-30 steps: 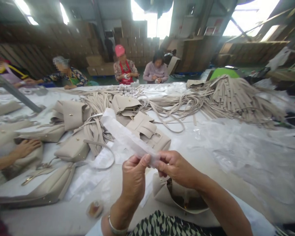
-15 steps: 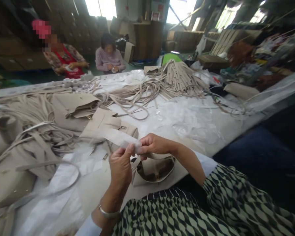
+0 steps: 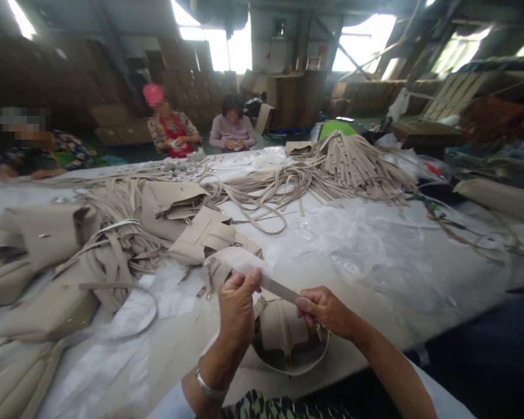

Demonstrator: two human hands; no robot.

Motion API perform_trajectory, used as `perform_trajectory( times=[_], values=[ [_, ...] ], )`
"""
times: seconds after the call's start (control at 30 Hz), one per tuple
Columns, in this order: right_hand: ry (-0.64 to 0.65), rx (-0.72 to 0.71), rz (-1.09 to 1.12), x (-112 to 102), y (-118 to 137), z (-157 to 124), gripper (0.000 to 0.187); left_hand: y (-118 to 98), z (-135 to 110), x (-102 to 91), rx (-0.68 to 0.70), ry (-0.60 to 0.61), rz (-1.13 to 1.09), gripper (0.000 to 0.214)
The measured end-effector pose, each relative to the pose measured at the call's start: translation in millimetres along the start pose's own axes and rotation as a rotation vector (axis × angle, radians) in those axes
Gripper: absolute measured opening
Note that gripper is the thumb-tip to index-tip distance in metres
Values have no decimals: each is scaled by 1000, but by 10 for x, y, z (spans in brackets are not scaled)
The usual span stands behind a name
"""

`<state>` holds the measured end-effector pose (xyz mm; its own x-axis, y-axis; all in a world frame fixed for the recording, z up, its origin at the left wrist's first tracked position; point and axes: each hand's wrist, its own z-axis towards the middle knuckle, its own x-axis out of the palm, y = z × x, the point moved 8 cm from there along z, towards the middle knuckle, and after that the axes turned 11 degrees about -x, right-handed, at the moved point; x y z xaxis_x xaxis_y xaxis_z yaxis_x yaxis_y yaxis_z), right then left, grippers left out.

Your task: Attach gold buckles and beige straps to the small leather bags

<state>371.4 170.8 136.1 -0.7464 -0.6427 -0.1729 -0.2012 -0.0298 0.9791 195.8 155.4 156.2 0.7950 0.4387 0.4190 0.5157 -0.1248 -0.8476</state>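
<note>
My left hand [image 3: 238,305] is closed, with thumb and fingers pinching a thin white wrapping sheet [image 3: 233,256] at the near end of a beige strap [image 3: 280,290]. The strap runs tilted from there to my right hand [image 3: 327,311], which is closed around its other end. Whether the strap lies inside the white sheet at my left fingers cannot be made out. Just below both hands, a beige handbag [image 3: 283,329] stands with its mouth open towards me. Another beige bag [image 3: 201,235] with metal buckles lies behind my left hand.
Bundled beige straps [image 3: 117,247] and more bags [image 3: 55,235] cover the left of the table. A large strap pile [image 3: 349,163] stands at the back, with clear plastic bags [image 3: 358,238] in front. Several people, among them a person in a lilac top [image 3: 231,134], sit across the table.
My right hand has moved right, away from my left, and the strap now shows stretched between them. The view has swung left and up, bringing another person into sight.
</note>
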Motion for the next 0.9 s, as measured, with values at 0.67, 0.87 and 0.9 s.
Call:
perform_trajectory(
  times=[0.67, 0.87, 0.9],
  values=[
    [41, -31, -62, -98, -108, -84, 43, 650, -208, 495, -210, 277, -6, 31],
    [286, -62, -86, 111, 6, -203, 42, 693, -275, 332, -601, 427, -523, 59],
    [318, -66, -113, 149, 29, -215, 42, 664, -239, 314, -623, 403, -601, 60]
  ],
)
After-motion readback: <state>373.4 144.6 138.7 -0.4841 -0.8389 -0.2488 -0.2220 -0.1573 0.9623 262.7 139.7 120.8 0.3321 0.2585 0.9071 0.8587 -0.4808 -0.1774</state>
